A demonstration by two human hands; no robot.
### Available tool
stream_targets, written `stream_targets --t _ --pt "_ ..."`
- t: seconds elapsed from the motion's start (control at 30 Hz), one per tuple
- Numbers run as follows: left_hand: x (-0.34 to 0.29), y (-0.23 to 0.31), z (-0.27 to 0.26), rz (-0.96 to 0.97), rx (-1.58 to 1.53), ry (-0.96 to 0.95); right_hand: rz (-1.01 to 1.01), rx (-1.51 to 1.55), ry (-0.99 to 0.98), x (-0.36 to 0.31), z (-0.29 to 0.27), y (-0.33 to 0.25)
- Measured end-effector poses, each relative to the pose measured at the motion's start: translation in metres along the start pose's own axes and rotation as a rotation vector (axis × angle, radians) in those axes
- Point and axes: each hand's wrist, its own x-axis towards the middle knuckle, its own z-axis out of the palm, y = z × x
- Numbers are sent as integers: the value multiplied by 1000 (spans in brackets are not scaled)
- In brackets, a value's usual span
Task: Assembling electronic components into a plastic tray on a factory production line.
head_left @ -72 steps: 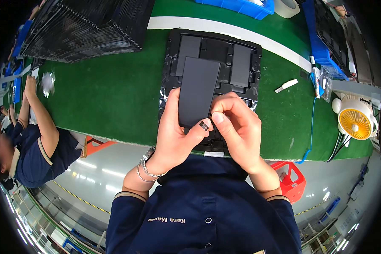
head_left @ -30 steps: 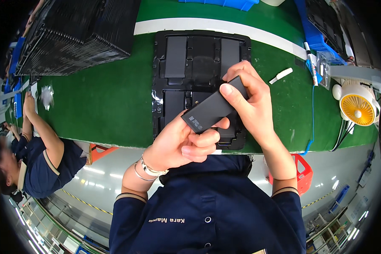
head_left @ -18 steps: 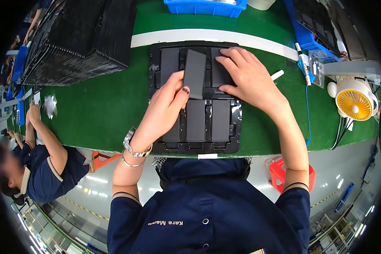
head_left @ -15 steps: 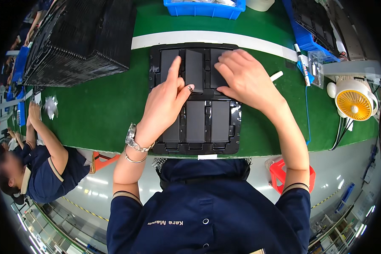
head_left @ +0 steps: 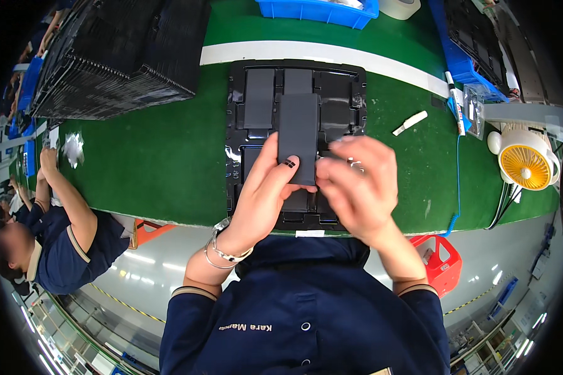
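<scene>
My left hand (head_left: 264, 194) is closed on a flat dark grey rectangular block (head_left: 299, 125), with the thumb across its front face. The block stands out above a black plastic tray (head_left: 234, 169) with moulded compartments. Close to the block's lower right edge is my right hand (head_left: 363, 187), its fingers bent and smeared by motion. Whether they touch the block or hold anything is unclear. Similar blocks lie in the tray, one at the back left (head_left: 259, 97) and another at the back middle (head_left: 298, 81). The back right compartment (head_left: 339, 100) shows bare black plastic. My hands partly hide the front row.
A tall stack of black trays (head_left: 119, 62) stands at the left. Beyond the tray are a blue bin (head_left: 319, 11) and a tape roll (head_left: 399, 7). At the right lie a white stick-like object (head_left: 410, 122), a marker (head_left: 455, 103) and a yellow-white fan (head_left: 524, 164). A co-worker (head_left: 62, 244) sits left.
A block has been lifted and is now in my left hand, above the tray. The back right compartment, where a block lay under my right hand, is bare. My right hand has moved nearer to me.
</scene>
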Motion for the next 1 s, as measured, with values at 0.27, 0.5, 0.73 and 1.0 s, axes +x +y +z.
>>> stream_targets --t 0.27,0.5,0.73,1.0 --pt "-8 5 4 110 211 -33 906 1084 -79 -1 1 -20" --pt "-9 3 0 182 361 -56 851 869 -155 3 -1 -21" --pt "-13 8 -3 341 766 -29 560 559 -170 3 2 -19" --pt "-15 9 4 213 405 -29 900 1147 -90 0 5 -22"
